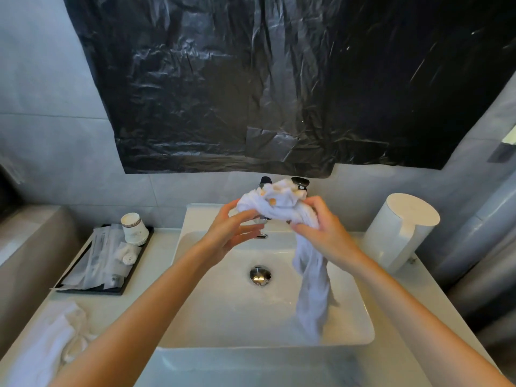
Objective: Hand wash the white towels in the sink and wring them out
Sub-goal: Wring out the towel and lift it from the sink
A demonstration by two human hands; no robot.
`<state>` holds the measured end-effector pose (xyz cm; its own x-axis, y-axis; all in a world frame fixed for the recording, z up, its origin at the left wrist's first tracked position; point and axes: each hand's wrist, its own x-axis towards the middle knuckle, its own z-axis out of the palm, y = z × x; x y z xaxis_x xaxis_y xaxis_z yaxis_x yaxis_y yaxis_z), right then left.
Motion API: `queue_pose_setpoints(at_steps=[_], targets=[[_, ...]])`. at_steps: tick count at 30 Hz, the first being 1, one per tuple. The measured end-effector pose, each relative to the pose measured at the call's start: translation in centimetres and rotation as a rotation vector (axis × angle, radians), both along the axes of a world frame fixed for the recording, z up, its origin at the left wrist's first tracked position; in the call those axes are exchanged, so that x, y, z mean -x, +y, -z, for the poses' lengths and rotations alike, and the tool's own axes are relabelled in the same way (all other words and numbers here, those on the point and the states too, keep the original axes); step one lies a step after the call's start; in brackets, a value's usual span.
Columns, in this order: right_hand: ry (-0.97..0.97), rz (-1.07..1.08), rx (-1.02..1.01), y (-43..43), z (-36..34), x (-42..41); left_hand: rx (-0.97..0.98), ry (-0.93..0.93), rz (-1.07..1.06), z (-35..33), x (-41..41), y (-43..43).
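Observation:
A wet white towel with small orange stains is bunched up above the white sink, in front of the tap. My left hand holds its left end with curled fingers. My right hand grips the right part, and the towel's long tail hangs from it down into the basin. A second white towel lies crumpled on the counter at the front left.
The drain plug sits mid-basin. The dark tap is mostly hidden behind the towel. A black tray with paper cups and wrapped toiletries stands left of the sink. A white kettle stands at the right. Black plastic sheet covers the wall.

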<state>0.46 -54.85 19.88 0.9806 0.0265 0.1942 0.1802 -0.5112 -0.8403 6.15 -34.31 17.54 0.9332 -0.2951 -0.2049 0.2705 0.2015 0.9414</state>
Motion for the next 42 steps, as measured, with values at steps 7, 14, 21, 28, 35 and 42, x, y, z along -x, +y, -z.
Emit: queue_pose_setpoints(at_steps=[7,14,21,28,35,42], targets=[[-0.093,-0.002,-0.223,4.2,-6.9,-1.0,-0.29,-0.101,0.365,-6.5,2.9,2.0],[0.081,-0.121,-0.182,8.4,-8.3,-2.3,-0.448,-0.3,0.069,-5.7,4.8,4.2],[-0.039,-0.281,-0.198,9.5,-9.3,-2.4,-0.393,-0.425,-0.287,-7.3,5.5,8.8],[-0.16,-0.369,-0.379,13.3,-12.5,-3.6,-0.22,-0.574,-0.371,-11.7,7.1,12.5],[-0.328,-0.403,-0.017,16.5,-12.7,-5.4,-0.359,-0.507,-0.336,-12.3,8.5,16.2],[0.079,-0.598,-0.459,19.3,-10.4,-5.1,-0.141,-0.187,-0.345,-10.5,10.0,19.2]])
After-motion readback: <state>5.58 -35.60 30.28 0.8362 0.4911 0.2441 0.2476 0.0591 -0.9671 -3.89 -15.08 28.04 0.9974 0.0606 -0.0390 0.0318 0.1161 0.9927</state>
